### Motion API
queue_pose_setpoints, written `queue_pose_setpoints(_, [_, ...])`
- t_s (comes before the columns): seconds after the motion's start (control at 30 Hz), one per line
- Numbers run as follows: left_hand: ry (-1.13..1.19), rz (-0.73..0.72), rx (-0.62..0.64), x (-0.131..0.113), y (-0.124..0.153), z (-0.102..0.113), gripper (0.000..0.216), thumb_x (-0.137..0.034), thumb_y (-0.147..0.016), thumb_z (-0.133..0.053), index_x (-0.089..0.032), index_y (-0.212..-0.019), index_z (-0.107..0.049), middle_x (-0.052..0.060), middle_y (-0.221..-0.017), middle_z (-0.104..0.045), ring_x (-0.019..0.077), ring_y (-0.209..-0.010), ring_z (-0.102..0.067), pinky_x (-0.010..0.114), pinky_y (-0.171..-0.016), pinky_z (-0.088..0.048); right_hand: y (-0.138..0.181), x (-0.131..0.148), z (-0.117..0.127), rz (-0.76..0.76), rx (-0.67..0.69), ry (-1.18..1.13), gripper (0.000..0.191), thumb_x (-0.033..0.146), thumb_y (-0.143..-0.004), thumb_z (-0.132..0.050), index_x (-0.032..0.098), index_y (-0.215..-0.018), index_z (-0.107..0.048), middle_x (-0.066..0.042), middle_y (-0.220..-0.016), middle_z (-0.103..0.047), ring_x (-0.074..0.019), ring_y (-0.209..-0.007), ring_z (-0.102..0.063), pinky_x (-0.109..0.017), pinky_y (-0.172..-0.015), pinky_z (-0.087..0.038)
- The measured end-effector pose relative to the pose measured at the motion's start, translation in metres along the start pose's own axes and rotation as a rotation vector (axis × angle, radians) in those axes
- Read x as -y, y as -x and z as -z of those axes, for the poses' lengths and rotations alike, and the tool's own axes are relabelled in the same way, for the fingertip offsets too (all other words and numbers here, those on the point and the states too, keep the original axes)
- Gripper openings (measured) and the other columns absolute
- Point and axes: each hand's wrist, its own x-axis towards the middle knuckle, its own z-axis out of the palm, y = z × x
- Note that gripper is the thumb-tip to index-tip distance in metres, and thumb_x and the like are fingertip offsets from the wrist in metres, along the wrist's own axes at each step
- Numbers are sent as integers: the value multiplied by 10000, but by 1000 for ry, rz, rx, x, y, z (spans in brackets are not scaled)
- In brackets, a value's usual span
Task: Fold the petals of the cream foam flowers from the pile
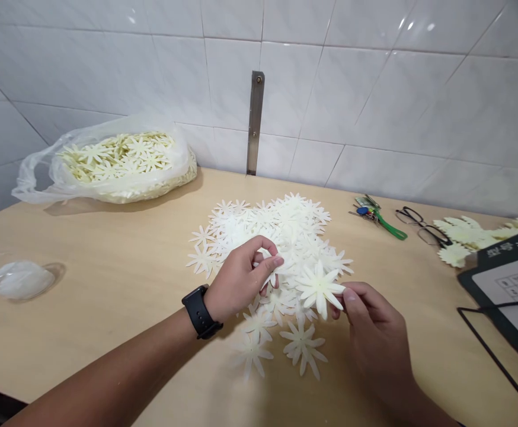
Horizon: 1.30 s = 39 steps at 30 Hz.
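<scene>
Between the thumb and fingers of my right hand is one petal of a white flower cutout, held flat above the pile. My left hand, with a black watch on its wrist, is pinched over the same pile. White petals show under its thumb, apparently of another flower cutout, mostly hidden by the fingers. A loose heap of white flower cutouts spreads over the table beneath and beyond both hands. Nearest me lies a single cutout, close to the heap's front edge.
A clear plastic bag full of flower cutouts stands at the back left. A small crumpled plastic bag lies at left. Keys with a green strap, glasses, more pale cutouts and a dark-framed device with a cable are at right.
</scene>
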Motion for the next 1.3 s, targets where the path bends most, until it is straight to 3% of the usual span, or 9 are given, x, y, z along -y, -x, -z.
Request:
queue_pose_setpoints(0.1, [36,25,-36,0,-1,1,324,-349,-855,-601,-216,-1144,-544,-73,-574,-539,80,-431,-488,197,-450,-399,-1,1,0,1,6,14,251,308,-893,-518,200,-681,-600,8,-589,-573,-142,-584,-540,-222,-548,-447])
queue_pose_setpoints(0.2, [84,54,-59,2,-5,3,501,-286,-797,-677,-215,-1268,-521,-52,-644,-592,108,-589,-605,219,-603,-476,-1,1,0,-6,11,14,253,309,-891,-518,200,-677,-601,10,-584,-571,-139,-569,-535,-222,-542,-446])
queue_pose_setpoints(0.33, [127,104,-32,3,-8,4,140,-251,-756,-702,-125,-793,-656,0,-636,-622,94,-581,-577,209,-610,-472,-1,0,-1,-14,13,6,244,322,-888,-524,200,-694,-609,10,-586,-574,-141,-577,-539,-222,-544,-446])
queue_pose_setpoints(0.4, [141,126,10,1,-6,2,196,-275,-766,-685,-125,-664,-611,3,-609,-608,85,-535,-548,200,-553,-463,-1,0,-1,-13,16,4,242,321,-886,-527,200,-692,-606,10,-584,-572,-141,-580,-540,-222,-545,-445])
queue_pose_setpoints(0.53, [123,154,37,-1,-1,-3,306,-367,-834,-589,-145,-626,-553,-33,-518,-536,57,-401,-442,173,-401,-362,-2,0,-1,-2,27,16,255,320,-889,-524,200,-676,-596,10,-583,-569,-142,-584,-540,-222,-547,-446])
queue_pose_setpoints(0.67, [80,112,33,-3,2,-4,407,-389,-857,-565,-157,-545,-443,-70,-429,-432,31,-335,-360,156,-359,-275,-2,1,-1,7,36,45,270,318,-896,-515,200,-663,-586,7,-593,-570,-145,-594,-542,-222,-550,-448])
queue_pose_setpoints(0.83, [293,184,87,-3,-1,-3,254,-302,-786,-699,-134,-663,-554,27,-641,-678,94,-522,-617,191,-520,-476,-1,2,-2,-3,31,31,270,315,-902,-520,201,-664,-580,10,-594,-559,-143,-588,-531,-224,-545,-443])
queue_pose_setpoints(1.03, [447,208,146,3,-6,-2,252,-309,-770,-734,-116,-719,-580,64,-728,-706,128,-673,-681,250,-688,-548,-1,3,-2,12,42,37,274,310,-911,-513,202,-668,-578,13,-598,-556,-138,-588,-524,-218,-544,-436])
queue_pose_setpoints(1.3, [354,217,157,3,-5,-2,264,-275,-815,-682,-154,-721,-467,22,-635,-675,80,-460,-599,167,-440,-454,0,3,-2,8,60,37,277,317,-918,-514,200,-679,-588,11,-603,-563,-134,-590,-524,-213,-546,-435])
